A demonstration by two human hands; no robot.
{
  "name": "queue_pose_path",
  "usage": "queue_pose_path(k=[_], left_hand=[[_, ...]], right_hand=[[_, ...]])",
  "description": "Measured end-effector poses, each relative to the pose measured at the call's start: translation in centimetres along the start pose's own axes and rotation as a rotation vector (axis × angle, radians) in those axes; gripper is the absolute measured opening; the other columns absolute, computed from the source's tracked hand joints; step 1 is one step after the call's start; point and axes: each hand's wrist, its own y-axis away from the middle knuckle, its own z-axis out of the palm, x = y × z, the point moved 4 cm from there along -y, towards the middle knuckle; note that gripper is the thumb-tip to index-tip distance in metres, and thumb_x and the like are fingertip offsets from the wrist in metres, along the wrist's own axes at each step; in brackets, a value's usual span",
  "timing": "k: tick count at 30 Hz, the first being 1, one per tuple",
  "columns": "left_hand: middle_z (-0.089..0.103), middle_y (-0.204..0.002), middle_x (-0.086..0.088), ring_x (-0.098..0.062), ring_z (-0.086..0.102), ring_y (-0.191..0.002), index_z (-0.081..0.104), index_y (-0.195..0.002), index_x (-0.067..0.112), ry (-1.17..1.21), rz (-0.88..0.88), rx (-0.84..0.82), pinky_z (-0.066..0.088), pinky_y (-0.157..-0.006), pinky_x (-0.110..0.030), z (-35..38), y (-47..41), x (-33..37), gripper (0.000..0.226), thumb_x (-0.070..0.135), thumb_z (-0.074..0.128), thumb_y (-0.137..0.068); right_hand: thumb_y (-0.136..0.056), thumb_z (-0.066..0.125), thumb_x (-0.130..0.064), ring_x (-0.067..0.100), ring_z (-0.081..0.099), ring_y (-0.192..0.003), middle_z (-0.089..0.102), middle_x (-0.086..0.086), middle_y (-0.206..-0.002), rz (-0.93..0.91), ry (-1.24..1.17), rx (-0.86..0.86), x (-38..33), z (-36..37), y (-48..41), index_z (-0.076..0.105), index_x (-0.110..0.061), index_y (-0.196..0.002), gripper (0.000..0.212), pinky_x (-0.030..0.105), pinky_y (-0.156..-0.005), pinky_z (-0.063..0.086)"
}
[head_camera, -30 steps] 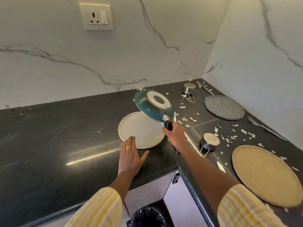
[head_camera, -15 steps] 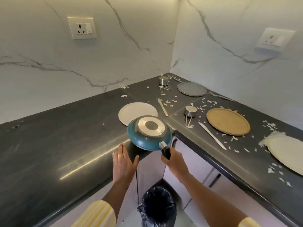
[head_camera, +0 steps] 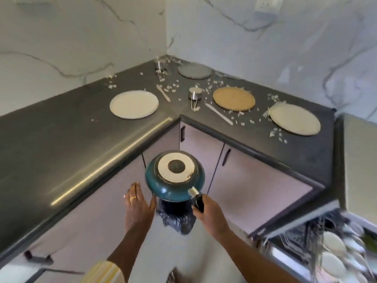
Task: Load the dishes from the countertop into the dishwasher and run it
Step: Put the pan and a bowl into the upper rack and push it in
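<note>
My right hand [head_camera: 212,216] grips the black handle of a teal pan [head_camera: 175,176], held upside down over a bin lined with a black bag [head_camera: 179,219] on the floor. Beside the pan my left hand [head_camera: 137,207] is flat and open, holding nothing. On the dark L-shaped countertop [head_camera: 71,144] lie a cream plate [head_camera: 134,104], a grey plate [head_camera: 194,71], a tan plate [head_camera: 234,98] and a pale plate [head_camera: 294,121]. Two small steel cups [head_camera: 195,94] [head_camera: 160,64] and two flat utensils [head_camera: 218,113] [head_camera: 163,92] lie among scattered food scraps. The open dishwasher rack [head_camera: 334,246] at lower right holds white dishes.
Pink cabinet doors [head_camera: 251,176] run under the counter on both sides of the corner. Marble walls rise behind, with a socket [head_camera: 267,4] at top right. The counter's right end [head_camera: 328,156] juts out just above the dishwasher.
The pan has come down off the counter and now hangs over the bin. Both hands moved down and back with it. The view has pulled back and swung right, showing the dishwasher.
</note>
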Motion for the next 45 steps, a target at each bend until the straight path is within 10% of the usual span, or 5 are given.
queue_pose_path(k=[26, 45], left_hand=[[0.028, -0.151, -0.014, -0.033, 0.025, -0.139, 0.024, -0.145, 0.003, -0.175, 0.129, -0.285, 0.029, -0.113, -0.046, 8.3, 32.1, -7.5, 0.064, 0.031, 0.05, -0.094], [0.021, -0.153, -0.013, -0.03, 0.019, -0.14, 0.018, -0.147, 0.006, 0.016, 0.626, -0.567, 0.023, -0.115, -0.046, 34.2, 48.9, 20.1, 0.057, 0.024, 0.041, -0.099]], right_hand=[[-0.089, 0.06, -0.023, 0.016, 0.061, -0.085, 0.063, 0.003, -0.092, 0.413, -0.109, -0.006, 9.8, 2.8, 35.8, 0.056, -0.008, -0.106, 0.023, 0.019, -0.075, 0.047], [-0.088, 0.062, -0.018, 0.017, 0.055, -0.079, 0.058, 0.005, -0.087, 0.805, -0.26, 0.54, 37.8, -16.5, 48.6, 0.057, -0.002, -0.106, 0.025, 0.021, -0.067, 0.041]])
